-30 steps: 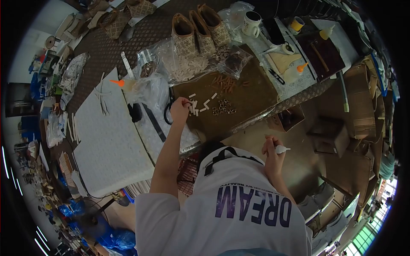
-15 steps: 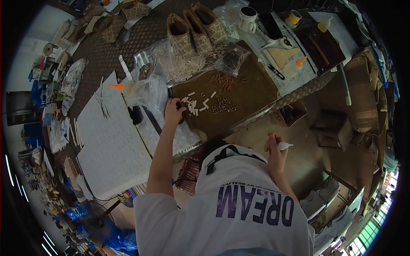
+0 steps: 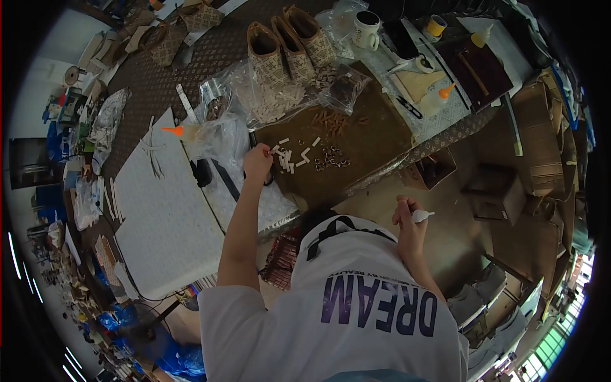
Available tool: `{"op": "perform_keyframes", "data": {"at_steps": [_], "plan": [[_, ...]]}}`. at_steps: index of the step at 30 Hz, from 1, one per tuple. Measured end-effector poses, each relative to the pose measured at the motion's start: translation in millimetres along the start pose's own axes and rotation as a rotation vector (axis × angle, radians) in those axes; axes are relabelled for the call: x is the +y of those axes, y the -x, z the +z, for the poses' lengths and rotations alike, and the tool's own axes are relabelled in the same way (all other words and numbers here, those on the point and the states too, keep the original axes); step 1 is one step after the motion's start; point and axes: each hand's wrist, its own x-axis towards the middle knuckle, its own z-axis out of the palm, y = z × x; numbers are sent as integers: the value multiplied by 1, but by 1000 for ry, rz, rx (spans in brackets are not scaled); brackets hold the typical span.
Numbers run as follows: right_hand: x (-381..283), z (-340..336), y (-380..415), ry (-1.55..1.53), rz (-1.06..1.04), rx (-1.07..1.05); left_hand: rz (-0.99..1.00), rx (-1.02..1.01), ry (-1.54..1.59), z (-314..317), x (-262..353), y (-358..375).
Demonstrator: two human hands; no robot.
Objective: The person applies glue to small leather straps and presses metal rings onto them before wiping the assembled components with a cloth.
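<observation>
My left hand (image 3: 258,163) is closed in a pinch at the left edge of the brown work board (image 3: 382,143). A small white strip (image 3: 275,149) shows at its fingertips. Just right of the fingers lie several loose white strips (image 3: 287,160), with a cluster of small metal rings (image 3: 332,158) beyond them. Brown strips (image 3: 334,121) are scattered farther back on the board. Away from the table's front edge, my right hand (image 3: 410,226) is wrapped around a small white squeeze bottle (image 3: 421,216), its nozzle pointing right.
Patterned shoes (image 3: 289,48) stand behind a plastic bag of beige pieces (image 3: 277,102). An orange-tipped bottle (image 3: 181,132) lies at left, another orange-tipped bottle (image 3: 436,99) at right. A white mug (image 3: 366,30) is at the back. A wooden stool (image 3: 493,191) stands right of me.
My left hand has drawn slightly up and left, its fingers now pinched together beside the white strips. My right hand with the bottle has barely shifted.
</observation>
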Motion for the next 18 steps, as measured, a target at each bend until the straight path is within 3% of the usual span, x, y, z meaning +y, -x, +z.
{"op": "perform_keyframes", "data": {"at_steps": [5,8,10,14,17,18], "plan": [[0,-2,1,15,-4,-2,-23,22,-161,8,8,1],[0,-2,1,16,1,0,-129,-16,-162,8,20,1],[-1,-2,1,15,3,4,-100,2,-5,21,14,1],[-1,-3,2,-4,0,24,-15,-2,301,27,24,13],[-1,-7,1,3,-4,36,321,308,101,11,42,40],[0,-7,1,-4,-9,41,292,223,79,14,38,40]]}}
